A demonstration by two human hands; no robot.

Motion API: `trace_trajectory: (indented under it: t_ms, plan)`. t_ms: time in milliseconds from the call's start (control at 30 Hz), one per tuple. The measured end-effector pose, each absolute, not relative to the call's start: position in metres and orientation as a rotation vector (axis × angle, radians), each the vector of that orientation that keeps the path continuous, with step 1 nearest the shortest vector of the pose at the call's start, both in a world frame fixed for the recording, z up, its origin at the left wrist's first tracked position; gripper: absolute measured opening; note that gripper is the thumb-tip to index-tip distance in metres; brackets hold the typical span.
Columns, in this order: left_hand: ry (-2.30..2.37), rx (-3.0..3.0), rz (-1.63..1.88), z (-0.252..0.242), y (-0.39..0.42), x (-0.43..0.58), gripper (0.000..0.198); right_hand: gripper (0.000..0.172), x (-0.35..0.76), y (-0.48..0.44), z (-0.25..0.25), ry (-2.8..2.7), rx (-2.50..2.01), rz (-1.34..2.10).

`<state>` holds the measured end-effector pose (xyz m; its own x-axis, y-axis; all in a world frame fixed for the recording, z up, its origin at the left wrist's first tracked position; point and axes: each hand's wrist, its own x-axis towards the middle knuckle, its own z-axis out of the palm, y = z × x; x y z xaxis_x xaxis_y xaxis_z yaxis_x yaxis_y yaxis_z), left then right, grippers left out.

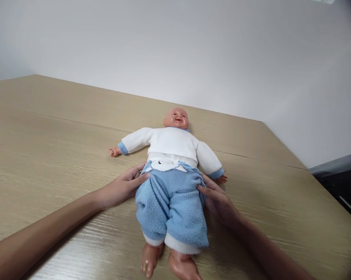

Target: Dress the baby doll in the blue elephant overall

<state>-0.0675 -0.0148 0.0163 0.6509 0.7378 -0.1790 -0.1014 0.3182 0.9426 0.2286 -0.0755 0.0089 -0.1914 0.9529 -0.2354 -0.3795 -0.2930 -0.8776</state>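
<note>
A doll [172, 155] is laid on its back on a wooden table [61, 128], roughly midway between the left and right edges, with its head turned toward the far edge by the white wall [192, 46] and its bare feet toward the near edge. It is dressed in a white top [172, 144] with blue cuffs and in blue trousers [171, 206] of fleecy cloth, and its arms are spread out to either side on the tabletop. The left hand [123, 188] is set against one side of the trousers at the waistband, the fingers kept close together and nearly straight, their tips touching the cloth. The right hand [219, 202] is placed against the opposite side at the hip, its fingers likewise narrow and pressed into the fleece, which is bunched just beside them. Whether cloth is actually pinched by either hand cannot be told. Both forearms are stretched in from the near edge, low over the table. A dark surface [341, 186] is seen beyond the right edge.
</note>
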Motion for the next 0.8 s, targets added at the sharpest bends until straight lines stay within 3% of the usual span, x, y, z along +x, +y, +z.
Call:
trace_trajectory:
  t_ms: [300, 467, 667, 800]
  plan:
    - [0.626, 0.977, 0.648, 0.017, -0.012, -0.072, 0.057, 0.047, 0.221, -0.065, 0.013, -0.902, -0.988, 1.643]
    - [0.568, 0.987, 0.677, 0.015, -0.009, -0.079, 0.054, 0.040, 0.224, -0.068, 0.018, -0.965, -0.993, 1.621]
    - [0.727, 1.295, 0.889, 0.034, -0.002, -0.078, 0.031, 0.029, 0.233, -0.067, 0.032, -1.131, -1.062, 1.444]
    - [0.777, 1.589, 1.061, 0.045, 0.010, -0.072, 0.030, 0.025, 0.226, -0.053, 0.041, -1.212, -1.036, 1.294]
